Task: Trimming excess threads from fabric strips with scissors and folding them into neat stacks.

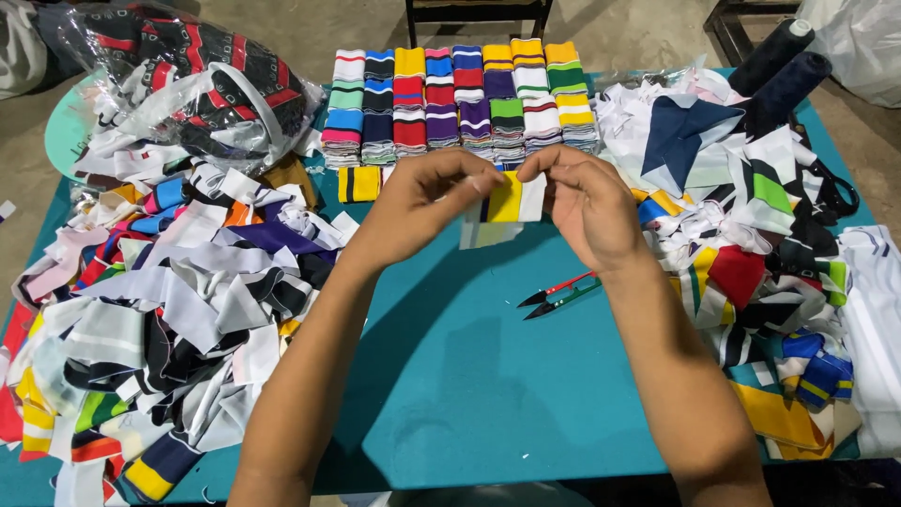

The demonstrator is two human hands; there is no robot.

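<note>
Teal cloth covers the table, which stands on a bare concrete floor. Over its middle, both hands meet on one small striped fabric piece — yellow, white and a dark band — held up just above the cloth. The left hand comes in from seven o'clock, its thumb and fingertips pinched shut on the piece's left edge. The right hand comes in from five o'clock, its fingers curled and closed on the right edge, so the piece hangs stretched between the two.

Just below the right hand, at about four o'clock from the piece, a pair of thread snips with red and green handles lies flat on the table, untouched. At twelve o'clock, neat stacks of folded striped pieces stand in rows, with one yellow-and-black piece lying alone in front of them. A loose heap of fabric scraps fills the nine o'clock side — another heap of scraps lies at three o'clock. A clear plastic bag of dark patterned cloth sits at ten o'clock, and two dark thread cones lie at two o'clock.
</note>
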